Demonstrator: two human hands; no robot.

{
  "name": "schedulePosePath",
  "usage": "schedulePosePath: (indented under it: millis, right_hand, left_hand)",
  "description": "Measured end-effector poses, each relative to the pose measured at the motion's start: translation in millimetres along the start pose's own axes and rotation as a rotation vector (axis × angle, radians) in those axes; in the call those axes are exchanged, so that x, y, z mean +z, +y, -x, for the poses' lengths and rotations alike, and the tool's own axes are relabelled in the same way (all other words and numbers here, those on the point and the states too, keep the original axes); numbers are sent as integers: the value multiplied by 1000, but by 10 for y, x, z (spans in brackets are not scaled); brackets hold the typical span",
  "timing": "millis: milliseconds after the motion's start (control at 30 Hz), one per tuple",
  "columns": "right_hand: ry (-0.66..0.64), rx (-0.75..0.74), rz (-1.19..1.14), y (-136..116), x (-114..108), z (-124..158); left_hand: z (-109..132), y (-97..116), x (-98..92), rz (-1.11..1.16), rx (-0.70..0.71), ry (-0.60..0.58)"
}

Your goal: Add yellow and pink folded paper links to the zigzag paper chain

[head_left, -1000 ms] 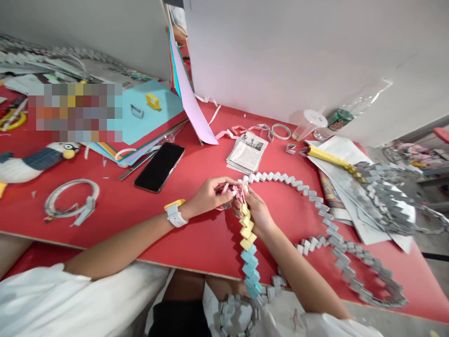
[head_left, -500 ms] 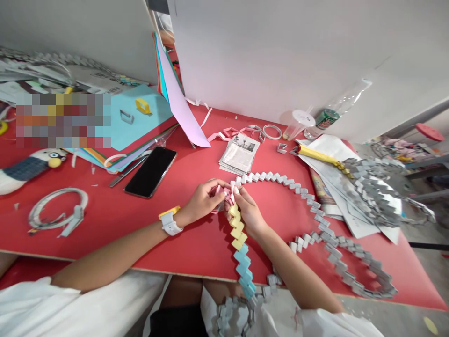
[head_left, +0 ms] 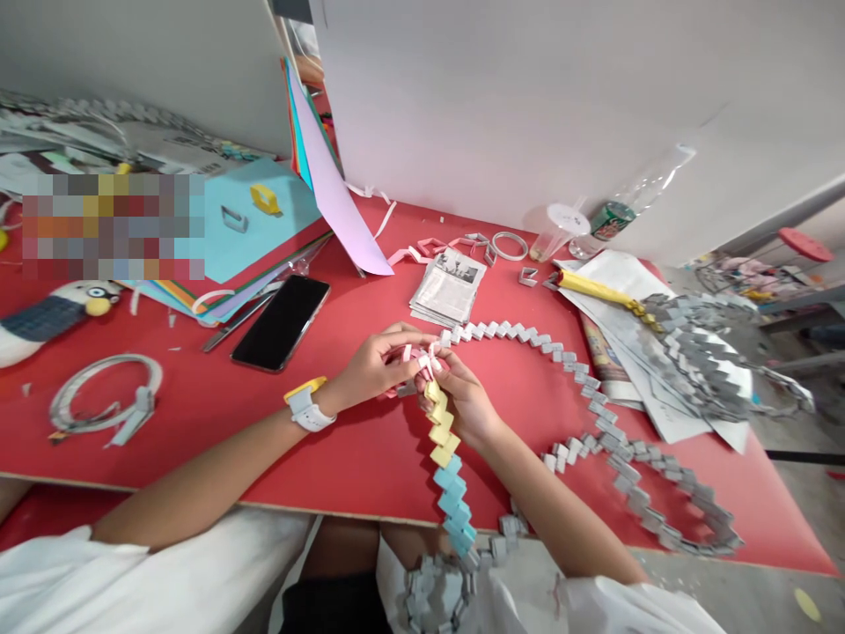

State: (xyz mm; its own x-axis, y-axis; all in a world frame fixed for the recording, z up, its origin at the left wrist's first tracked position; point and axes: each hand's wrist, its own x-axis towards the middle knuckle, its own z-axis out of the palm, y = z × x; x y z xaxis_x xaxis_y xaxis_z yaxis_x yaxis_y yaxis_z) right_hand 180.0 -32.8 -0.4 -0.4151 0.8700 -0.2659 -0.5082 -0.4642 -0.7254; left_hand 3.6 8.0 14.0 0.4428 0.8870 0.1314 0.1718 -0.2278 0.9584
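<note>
Both my hands meet over the red table (head_left: 217, 396), pinching the pink folded links of a zigzag paper chain. My left hand (head_left: 373, 365), with a white and yellow watch (head_left: 304, 407) on its wrist, grips a pink link. My right hand (head_left: 462, 401) pinches the same pink part from the right. From my fingers the chain's yellow and blue section (head_left: 449, 475) hangs down over the table's near edge. Its grey section (head_left: 594, 405) runs right and loops across the table.
A black phone (head_left: 281, 321) lies left of my hands. A stack of cut newspaper strips (head_left: 449, 291) sits just behind them. Coloured paper sheets (head_left: 257, 220), a paper ring (head_left: 99, 401), a stuffed toy (head_left: 46, 308), a plastic cup (head_left: 558, 231) and a pile of grey chain (head_left: 700, 361) surround the work.
My hands stay on the pink links and my fingers shift slightly. The view has drifted a little, and the hanging chain sits slightly further left.
</note>
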Motion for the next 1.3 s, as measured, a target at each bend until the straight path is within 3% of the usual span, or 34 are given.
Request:
schedulePosePath:
  millis: [267,533,800,1000,1167,1300]
  right_hand:
    - [-3,43,23,-8,40,14]
    - [15,6,99,1,34,12]
    - [-10,4,98,-15,30,22]
    - [-9,31,42,8,-7,-3]
    - [-3,23,69,35,9,-5]
    - [11,16,99,11,24,1]
  left_hand:
    - [-20,-12,-14,30,-6,-30]
    - [-1,-49,3,-2,-70,24]
    - [-5,-30,-4,49,-11,-7]
    - [-6,-30,-6,36,-76,-14]
    - [36,-35,83,46,-107,80]
    - [54,-5,143,-75,-68,164]
